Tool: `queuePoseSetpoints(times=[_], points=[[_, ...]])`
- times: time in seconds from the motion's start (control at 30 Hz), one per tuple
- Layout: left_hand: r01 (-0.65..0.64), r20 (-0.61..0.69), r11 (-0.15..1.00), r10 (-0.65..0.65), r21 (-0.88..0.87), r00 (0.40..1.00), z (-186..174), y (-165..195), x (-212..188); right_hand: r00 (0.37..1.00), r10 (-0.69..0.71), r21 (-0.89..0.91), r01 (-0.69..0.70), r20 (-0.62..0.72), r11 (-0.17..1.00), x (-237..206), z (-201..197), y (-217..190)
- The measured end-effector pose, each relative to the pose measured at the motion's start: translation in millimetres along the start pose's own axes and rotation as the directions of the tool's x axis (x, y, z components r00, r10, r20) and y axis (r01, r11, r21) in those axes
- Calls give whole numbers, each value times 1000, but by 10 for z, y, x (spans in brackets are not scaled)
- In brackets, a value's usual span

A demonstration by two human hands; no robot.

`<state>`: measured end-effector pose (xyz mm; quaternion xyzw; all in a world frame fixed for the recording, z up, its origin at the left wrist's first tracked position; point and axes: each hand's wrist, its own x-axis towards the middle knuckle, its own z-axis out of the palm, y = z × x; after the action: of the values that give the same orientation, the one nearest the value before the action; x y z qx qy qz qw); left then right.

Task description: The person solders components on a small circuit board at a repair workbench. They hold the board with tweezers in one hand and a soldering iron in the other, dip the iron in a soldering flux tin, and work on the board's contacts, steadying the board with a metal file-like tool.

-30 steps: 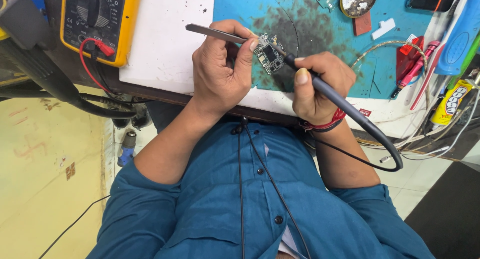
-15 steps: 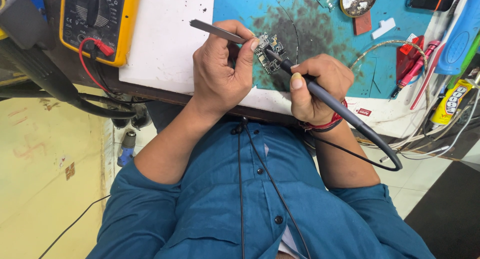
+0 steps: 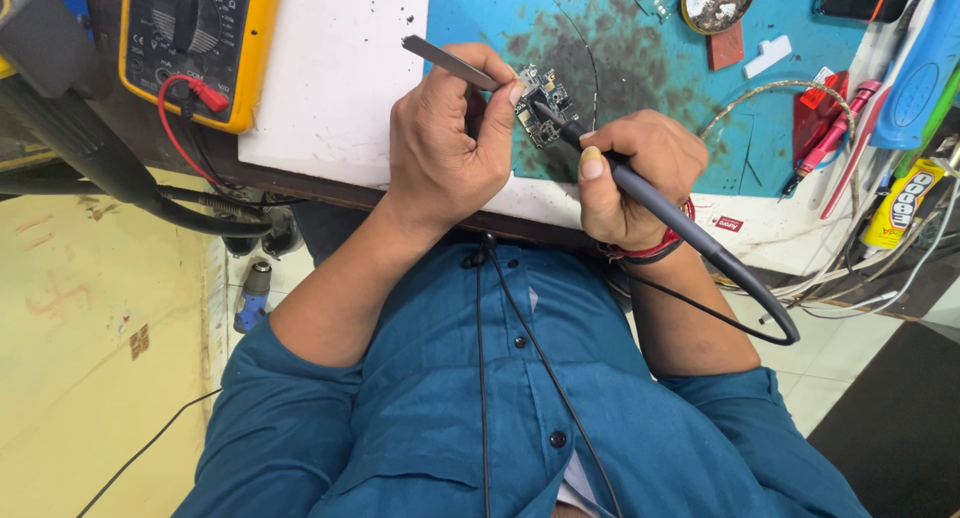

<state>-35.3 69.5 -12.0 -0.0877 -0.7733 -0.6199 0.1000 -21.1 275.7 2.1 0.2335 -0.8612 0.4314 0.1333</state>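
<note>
Spreading across the top of the view, the counter (image 3: 330,88) carries a white sheet on its near left part and a blue work mat (image 3: 640,128), darkly stained in the middle, on the right. A yellow multimeter (image 3: 195,43) with a red lead plugged into it sits at the far left, and a clutter of wires, a pink pen-shaped tool and a yellow tube lies along the right edge, well apart from the work. A round tin (image 3: 718,0) with pale residue stands at the far edge of the mat. The person, in a teal shirt, leans over the counter with both forearms raised to it. The right hand (image 3: 635,173) is closed in a pen-like grip around the grey handle of a soldering iron (image 3: 650,203), whose cord loops back past the wrist; the tip points down and touches, or very nearly touches, a small dark circuit board (image 3: 542,106) lying on the stained patch of the mat. The left hand (image 3: 450,148) is pinched around metal tweezers (image 3: 448,62), thumb and forefinger pressed together on the shaft, with the tips at the board's near-left edge. As far as can be judged, the soldering on the board is under way rather than finished: both tools are on it, and whether any joint is already made is too small to tell.
</note>
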Motion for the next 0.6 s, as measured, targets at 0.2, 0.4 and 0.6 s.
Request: queuePoseSetpoints(times=[0.2, 0.4, 0.6], points=[[15, -2, 1000, -15, -12, 1000, 9, -1, -9, 1000, -5, 2, 5, 2, 1000, -2, -2, -2], [16, 2, 1000, -16, -15, 1000, 0, -4, 2, 1000, -19, -2, 19, 7, 1000, 30, 21, -8], [12, 4, 1000, -12, -9, 1000, -3, 0, 5, 999, -34, -28, 34, 20, 999, 53, 30, -35]])
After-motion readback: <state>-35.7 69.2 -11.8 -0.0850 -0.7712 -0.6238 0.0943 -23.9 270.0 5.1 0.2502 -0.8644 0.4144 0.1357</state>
